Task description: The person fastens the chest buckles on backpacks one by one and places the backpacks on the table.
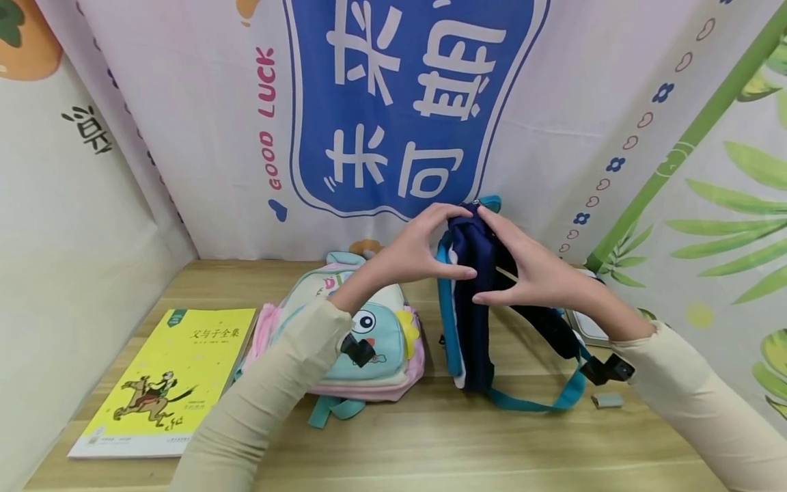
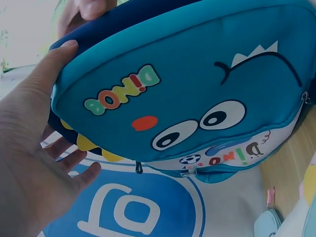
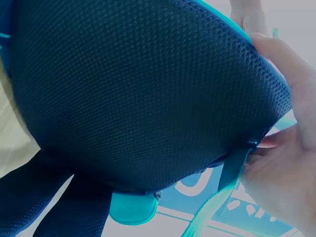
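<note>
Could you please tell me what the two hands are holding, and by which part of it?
Both the left hand and right hand grip the upright blue dinosaur backpack at its top, one on each side.

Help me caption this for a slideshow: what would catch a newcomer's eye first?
Both hands, left hand and right hand, grip the top of a blue dinosaur backpack standing upright mid-table. Left of it lies a pastel backpack, and further left a yellow book. A big blue banner hangs behind.
</note>
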Action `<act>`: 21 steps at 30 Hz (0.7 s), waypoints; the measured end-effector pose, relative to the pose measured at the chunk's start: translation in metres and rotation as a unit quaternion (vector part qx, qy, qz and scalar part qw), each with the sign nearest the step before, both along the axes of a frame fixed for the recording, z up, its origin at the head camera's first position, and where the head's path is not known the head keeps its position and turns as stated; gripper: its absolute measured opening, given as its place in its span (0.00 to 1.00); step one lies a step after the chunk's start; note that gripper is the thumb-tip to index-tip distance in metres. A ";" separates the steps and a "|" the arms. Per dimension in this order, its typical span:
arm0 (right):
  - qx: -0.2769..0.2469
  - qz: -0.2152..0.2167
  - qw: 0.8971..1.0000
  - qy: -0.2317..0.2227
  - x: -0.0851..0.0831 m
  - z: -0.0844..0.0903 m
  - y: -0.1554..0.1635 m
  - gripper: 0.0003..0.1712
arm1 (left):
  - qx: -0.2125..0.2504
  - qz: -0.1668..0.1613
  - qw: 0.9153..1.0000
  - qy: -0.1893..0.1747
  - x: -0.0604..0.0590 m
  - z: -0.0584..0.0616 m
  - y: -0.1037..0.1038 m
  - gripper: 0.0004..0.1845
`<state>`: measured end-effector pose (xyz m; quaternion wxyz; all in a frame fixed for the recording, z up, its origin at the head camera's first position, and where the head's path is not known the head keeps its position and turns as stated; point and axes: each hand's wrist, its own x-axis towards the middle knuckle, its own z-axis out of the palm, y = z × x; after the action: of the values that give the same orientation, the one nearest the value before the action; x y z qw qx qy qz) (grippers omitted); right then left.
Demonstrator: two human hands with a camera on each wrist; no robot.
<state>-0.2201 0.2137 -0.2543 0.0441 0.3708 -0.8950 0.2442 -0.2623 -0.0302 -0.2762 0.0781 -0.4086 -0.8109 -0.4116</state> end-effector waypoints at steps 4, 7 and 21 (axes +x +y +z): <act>0.017 -0.002 1.000 -0.013 0.000 0.000 0.003 0.71 | -0.009 0.008 1.000 -0.008 -0.001 0.000 -0.008 0.45; 0.033 -0.009 0.999 -0.028 0.000 0.000 0.007 0.71 | -0.014 0.011 1.000 -0.017 -0.001 -0.001 -0.014 0.45; 0.085 -0.065 0.993 -0.053 0.002 -0.002 0.035 0.69 | 0.007 0.018 0.998 -0.060 -0.004 -0.006 -0.035 0.44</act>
<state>-0.2184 0.2489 -0.2567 -0.0189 0.3004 -0.9359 0.1830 -0.2659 -0.0652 -0.2827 0.0398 -0.3683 -0.8185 -0.4392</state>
